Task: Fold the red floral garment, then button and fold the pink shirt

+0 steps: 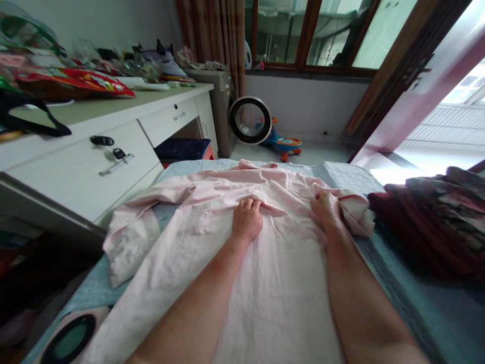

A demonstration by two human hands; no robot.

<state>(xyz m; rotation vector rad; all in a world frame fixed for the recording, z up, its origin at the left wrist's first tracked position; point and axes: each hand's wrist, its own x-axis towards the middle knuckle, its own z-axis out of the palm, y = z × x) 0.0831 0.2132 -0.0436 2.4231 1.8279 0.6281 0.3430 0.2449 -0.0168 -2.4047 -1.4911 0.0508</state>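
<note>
The left arm reaches up from the lower middle, forearm slanting rightward, wrist low, and the left hand [247, 218] rests knuckles up on the pale pink shirt [278, 263], fingers curled into the cloth near its upper middle; whether they pinch it I cannot tell. The right arm comes in from the lower right, angled inward, and the right hand [326, 206] is closed on the shirt's fabric near the shoulder, the back of the hand turned up. There is one shirt, spread over the light blue sheet [401, 313], its far edge toward the wall. From the left, one red snack bag [71, 83] lies on the desk [170, 95], and two black fobs [101, 140] hang at the drawer front below. Two sleeves show: the left sleeve [132, 235] is bent outward toward the near side, and the right sleeve [356, 212] is bunched just beside the right hand. Beyond the bed are one dark-seated stool [185, 148], one open round washing machine door [250, 120] and one blue and orange ride-on toy [282, 141]. Farthest right sits one stack of dark red folded cloth [428, 222], near the right sleeve.
</note>
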